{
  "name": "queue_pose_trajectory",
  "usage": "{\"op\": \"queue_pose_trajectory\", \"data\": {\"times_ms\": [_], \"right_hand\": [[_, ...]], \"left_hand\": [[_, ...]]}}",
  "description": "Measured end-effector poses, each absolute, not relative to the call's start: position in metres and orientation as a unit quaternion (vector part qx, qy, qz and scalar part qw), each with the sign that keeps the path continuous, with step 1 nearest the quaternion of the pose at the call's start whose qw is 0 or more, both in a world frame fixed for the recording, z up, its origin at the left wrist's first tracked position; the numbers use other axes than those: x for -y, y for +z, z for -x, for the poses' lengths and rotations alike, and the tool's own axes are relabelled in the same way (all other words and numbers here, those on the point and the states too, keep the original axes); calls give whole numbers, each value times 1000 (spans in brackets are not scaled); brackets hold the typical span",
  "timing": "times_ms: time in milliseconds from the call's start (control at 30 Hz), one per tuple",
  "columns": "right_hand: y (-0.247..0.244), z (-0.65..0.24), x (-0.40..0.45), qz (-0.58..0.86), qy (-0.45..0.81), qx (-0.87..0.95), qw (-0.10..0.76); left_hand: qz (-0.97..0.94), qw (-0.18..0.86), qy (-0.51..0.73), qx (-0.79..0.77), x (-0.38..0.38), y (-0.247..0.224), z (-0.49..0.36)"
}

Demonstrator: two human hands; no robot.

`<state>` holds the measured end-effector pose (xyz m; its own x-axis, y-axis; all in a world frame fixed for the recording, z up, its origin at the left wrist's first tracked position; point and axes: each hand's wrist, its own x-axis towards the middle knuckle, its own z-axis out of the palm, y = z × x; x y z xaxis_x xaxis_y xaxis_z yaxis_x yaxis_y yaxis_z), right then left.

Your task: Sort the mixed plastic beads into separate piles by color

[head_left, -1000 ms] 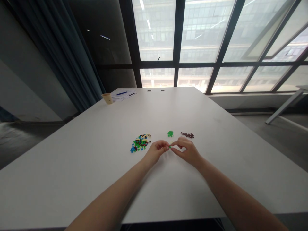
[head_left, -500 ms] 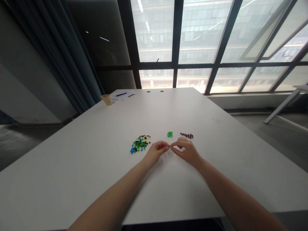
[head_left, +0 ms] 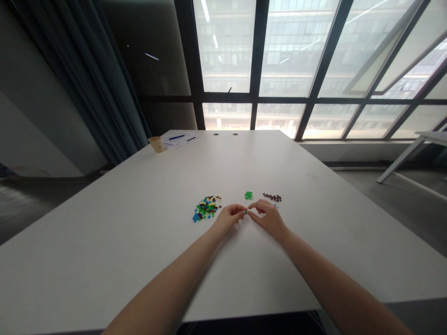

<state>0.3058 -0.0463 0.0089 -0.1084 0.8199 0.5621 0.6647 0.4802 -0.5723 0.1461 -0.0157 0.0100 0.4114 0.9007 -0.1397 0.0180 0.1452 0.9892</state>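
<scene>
In the middle of the table, my left hand (head_left: pixel 232 217) pinches a tiny green toy brick (head_left: pixel 246 211) between thumb and fingertips. My right hand (head_left: pixel 268 216) meets it from the other side, thumb and index finger closed in a loose pinch at the same brick; the fingers cover much of it. Just left of my hands lies a mixed pile of small toy bricks (head_left: pixel 206 208) in green, blue, yellow and dark brown. Beyond my fingertips is a small cluster of green bricks (head_left: pixel 248 195). Dark brown bricks (head_left: pixel 272 197) lie behind my right hand, with a few blue bits beside it.
The white table (head_left: pixel 223 163) reaches away toward tall windows. On its far left are a paper cup (head_left: pixel 157 144) and papers with a blue pen (head_left: pixel 177 137). Two dark round discs sit near the far edge. Another white table (head_left: pixel 433 136) stands at the right.
My right index finger has lifted slightly from the small green brick. Blue bits now show beside my right hand. The view has shifted a little; both hands stay at the same spot.
</scene>
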Motion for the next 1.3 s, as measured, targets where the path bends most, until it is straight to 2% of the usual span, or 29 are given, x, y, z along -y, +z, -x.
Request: {"op": "queue_pose_trajectory", "data": {"times_ms": [267,567,833,1167,1300], "right_hand": [[8,-300,50,501,60,753,423],[3,-325,16,669,6,676,309],[2,-324,-10,759,9,614,217],[2,-325,-26,762,50,609,214],[2,-329,-19,753,46,615,231]], "left_hand": [[-574,601,349,-433,10,6,-146],[-566,510,423,-490,-11,8,-129],[-548,495,454,-498,-23,6,-117],[-514,505,479,-502,-27,16,-106],[-508,469,503,-517,-35,20,-95]]}}
